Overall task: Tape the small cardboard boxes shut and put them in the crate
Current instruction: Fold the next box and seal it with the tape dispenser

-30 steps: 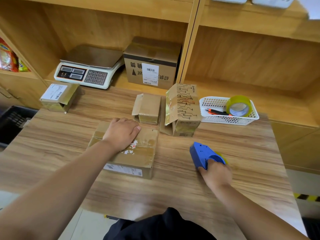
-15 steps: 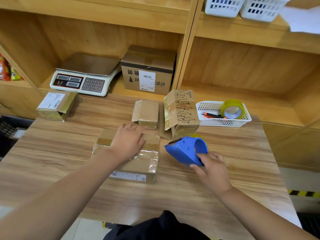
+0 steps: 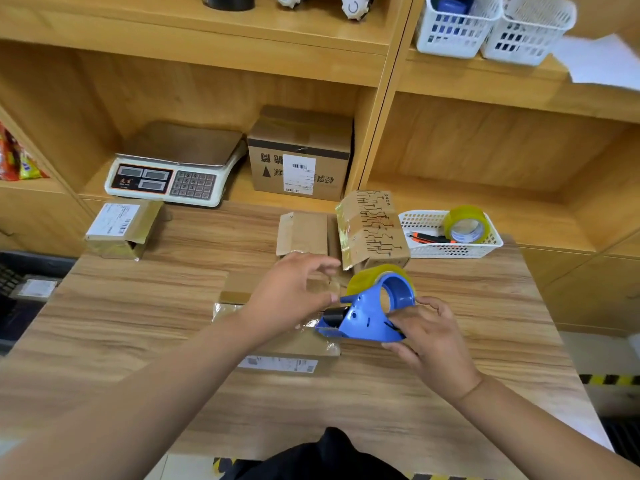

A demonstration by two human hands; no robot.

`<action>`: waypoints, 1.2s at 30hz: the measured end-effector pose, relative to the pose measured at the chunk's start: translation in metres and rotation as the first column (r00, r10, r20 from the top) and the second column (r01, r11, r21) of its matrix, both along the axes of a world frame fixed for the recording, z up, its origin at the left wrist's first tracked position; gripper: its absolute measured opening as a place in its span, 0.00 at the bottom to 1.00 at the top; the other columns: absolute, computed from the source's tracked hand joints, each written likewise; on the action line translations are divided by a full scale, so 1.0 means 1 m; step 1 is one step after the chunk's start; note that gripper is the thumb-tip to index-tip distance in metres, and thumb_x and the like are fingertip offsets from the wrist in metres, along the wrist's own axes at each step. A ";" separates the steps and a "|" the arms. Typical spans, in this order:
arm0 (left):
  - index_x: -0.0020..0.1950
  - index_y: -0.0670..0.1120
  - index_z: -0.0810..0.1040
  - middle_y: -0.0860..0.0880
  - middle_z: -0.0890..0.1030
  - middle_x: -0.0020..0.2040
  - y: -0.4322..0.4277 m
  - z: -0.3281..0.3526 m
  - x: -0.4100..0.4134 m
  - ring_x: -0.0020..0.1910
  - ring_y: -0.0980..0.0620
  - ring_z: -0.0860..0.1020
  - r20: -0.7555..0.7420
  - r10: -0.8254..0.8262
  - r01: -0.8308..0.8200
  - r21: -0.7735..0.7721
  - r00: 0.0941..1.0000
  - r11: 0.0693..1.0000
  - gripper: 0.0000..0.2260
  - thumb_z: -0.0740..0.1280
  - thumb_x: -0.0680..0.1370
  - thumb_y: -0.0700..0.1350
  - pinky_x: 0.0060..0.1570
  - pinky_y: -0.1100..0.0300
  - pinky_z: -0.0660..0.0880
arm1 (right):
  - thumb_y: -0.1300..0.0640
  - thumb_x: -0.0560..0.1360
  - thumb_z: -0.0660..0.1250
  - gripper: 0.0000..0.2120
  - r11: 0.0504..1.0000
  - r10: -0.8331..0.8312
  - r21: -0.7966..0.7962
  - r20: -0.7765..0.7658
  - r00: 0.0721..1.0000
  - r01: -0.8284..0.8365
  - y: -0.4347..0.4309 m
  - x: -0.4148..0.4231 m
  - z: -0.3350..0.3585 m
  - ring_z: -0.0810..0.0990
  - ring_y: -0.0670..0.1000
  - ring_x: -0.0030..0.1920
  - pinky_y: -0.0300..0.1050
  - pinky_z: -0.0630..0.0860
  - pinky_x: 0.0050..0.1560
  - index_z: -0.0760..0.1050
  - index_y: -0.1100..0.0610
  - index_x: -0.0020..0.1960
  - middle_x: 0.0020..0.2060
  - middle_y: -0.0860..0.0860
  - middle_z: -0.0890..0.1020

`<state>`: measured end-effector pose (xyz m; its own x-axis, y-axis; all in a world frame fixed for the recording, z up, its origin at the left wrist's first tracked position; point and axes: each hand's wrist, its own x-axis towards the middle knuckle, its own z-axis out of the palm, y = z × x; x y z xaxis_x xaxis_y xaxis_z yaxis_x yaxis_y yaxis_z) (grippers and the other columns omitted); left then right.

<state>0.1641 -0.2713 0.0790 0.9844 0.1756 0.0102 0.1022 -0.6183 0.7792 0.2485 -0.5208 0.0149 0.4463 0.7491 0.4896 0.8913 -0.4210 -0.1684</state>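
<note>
The right hand [image 3: 431, 344] grips the blue tape dispenser [image 3: 369, 318] from behind, fingers curled round its body, the yellowish roll uppermost and the nose over the right edge of the cardboard box [image 3: 287, 344], which lies flat on the wooden table [image 3: 104, 323]; the left hand [image 3: 294, 292] hovers over that box's top, fingers loosely spread towards the dispenser's nose, nothing plainly held (the hand is blurred); behind stand a small open-flapped box [image 3: 303, 233] and, just beside it, a printed box [image 3: 372, 230]; a labelled box [image 3: 121, 226] sits at the table's far left corner; the black crate [image 3: 12, 289] lies lower, off the left edge; a white basket [image 3: 450, 251] at the far right holds a tape roll [image 3: 465, 225].
</note>
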 end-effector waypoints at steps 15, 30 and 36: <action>0.40 0.51 0.83 0.58 0.83 0.36 0.046 0.011 0.002 0.36 0.63 0.79 -0.080 0.027 -0.047 -0.266 0.996 0.963 0.07 0.71 0.74 0.40 0.40 0.69 0.75 | 0.46 0.73 0.61 0.12 0.977 -0.096 -0.201 -0.097 0.991 0.075 0.044 -0.026 0.039 0.79 0.49 0.39 0.50 0.60 0.69 0.68 0.52 0.51 0.35 0.47 0.79; 0.42 0.41 0.82 0.52 0.81 0.30 0.049 0.020 0.021 0.27 0.62 0.78 -0.247 0.112 -0.216 -0.446 0.962 0.869 0.04 0.68 0.76 0.37 0.31 0.72 0.72 | 0.25 0.54 0.61 0.43 0.941 -0.310 -0.259 -0.390 0.867 0.220 0.059 -0.007 0.071 0.64 0.46 0.55 0.41 0.65 0.49 0.77 0.51 0.59 0.46 0.44 0.78; 0.43 0.38 0.81 0.49 0.82 0.31 0.034 0.027 0.029 0.28 0.59 0.78 -0.282 0.162 -0.287 -0.488 0.946 0.824 0.04 0.68 0.76 0.36 0.31 0.70 0.75 | 0.28 0.57 0.63 0.36 0.975 -0.208 -0.160 -0.416 0.886 0.154 0.044 0.016 0.080 0.67 0.48 0.52 0.43 0.66 0.48 0.80 0.54 0.51 0.39 0.33 0.70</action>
